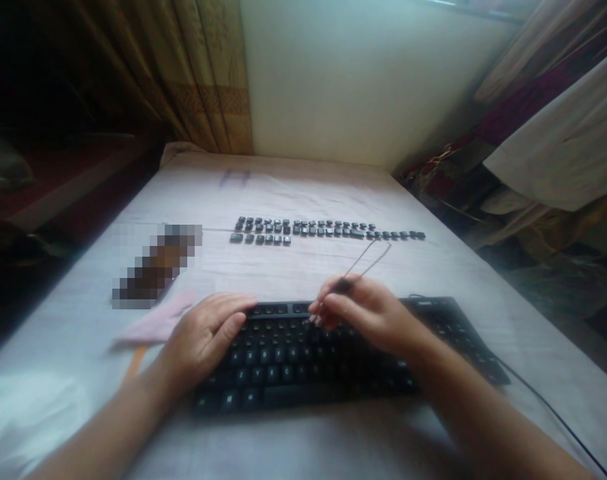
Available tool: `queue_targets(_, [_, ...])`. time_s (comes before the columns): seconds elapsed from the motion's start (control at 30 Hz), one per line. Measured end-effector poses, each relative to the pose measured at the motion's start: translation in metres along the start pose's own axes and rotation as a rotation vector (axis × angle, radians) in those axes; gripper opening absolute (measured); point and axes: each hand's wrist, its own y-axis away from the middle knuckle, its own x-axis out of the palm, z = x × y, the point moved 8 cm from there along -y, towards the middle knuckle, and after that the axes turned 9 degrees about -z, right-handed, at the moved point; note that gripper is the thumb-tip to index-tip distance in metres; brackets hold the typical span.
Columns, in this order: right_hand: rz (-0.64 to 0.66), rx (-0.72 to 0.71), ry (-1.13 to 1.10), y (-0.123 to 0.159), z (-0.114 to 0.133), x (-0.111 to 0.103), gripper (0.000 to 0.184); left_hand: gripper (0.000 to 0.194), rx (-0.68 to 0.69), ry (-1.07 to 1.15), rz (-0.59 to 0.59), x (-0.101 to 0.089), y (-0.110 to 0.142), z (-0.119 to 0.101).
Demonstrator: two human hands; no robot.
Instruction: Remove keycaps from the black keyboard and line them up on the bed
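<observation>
A black keyboard (303, 393) lies on the pale cloth in front of me, with lettered caps on its lower rows. Bare key mounts seem to show along its upper rows. My left hand (208, 330) rests over the keyboard's upper left corner, fingers stretched out and holding nothing. In the fingers of my right hand (363, 310) is a wire keycap puller (344, 285). Its long wire loop points up and away, while its lower end is down at the upper middle keys. Whether a cap is caught there I cannot tell. Beyond the keyboard, removed keycaps (283, 228) lie in rows.
A pink cloth (158, 320) and an orange strip (134, 363) lie beside my left hand. Behind them is a blurred-out object (156, 267). The keyboard cable (548, 400) runs off right. White fabric (33, 413) lies at lower left; a curtain (203, 80) hangs behind.
</observation>
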Motion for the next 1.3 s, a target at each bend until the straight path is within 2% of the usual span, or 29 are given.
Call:
queue_targets(0.13, [-0.049, -0.133, 0.160, 0.003, 0.014, 0.002, 0.017, 0.037, 0.023, -0.036, -0.006, -0.002, -0.002, -0.002])
queue_targets(0.27, [-0.118, -0.348, 0.371, 0.010, 0.032, 0.010, 0.012, 0.032, 0.138, -0.112, -0.068, -0.010, -0.001, -0.015])
queue_targets(0.4, [-0.159, -0.502, 0.411, 0.018, 0.043, 0.017, 0.011, 0.024, 0.209, -0.119, -0.125, -0.015, 0.004, -0.039])
queue_targets(0.57, [-0.177, -0.624, 0.409, 0.028, 0.050, 0.029, 0.008, 0.019, 0.175, -0.045, -0.054, -0.002, 0.011, -0.063])
queue_targets(0.77, [-0.139, -0.676, 0.391, 0.036, 0.055, 0.042, 0.010, 0.004, 0.052, 0.053, -0.035, 0.005, 0.013, -0.063])
queue_targets(0.93, [-0.153, -0.705, 0.391, 0.037, 0.056, 0.043, 0.010, 0.006, -0.030, 0.098, -0.029, 0.007, 0.011, -0.057])
queue_targets(1.13, [-0.256, -0.752, 0.420, 0.035, 0.063, 0.031, 0.014, 0.009, -0.091, 0.112, -0.020, 0.005, 0.012, -0.051])
queue_targets(1.3, [-0.181, -0.721, 0.450, 0.031, 0.058, 0.033, 0.020, 0.013, -0.101, 0.147, -0.061, 0.000, 0.012, -0.048])
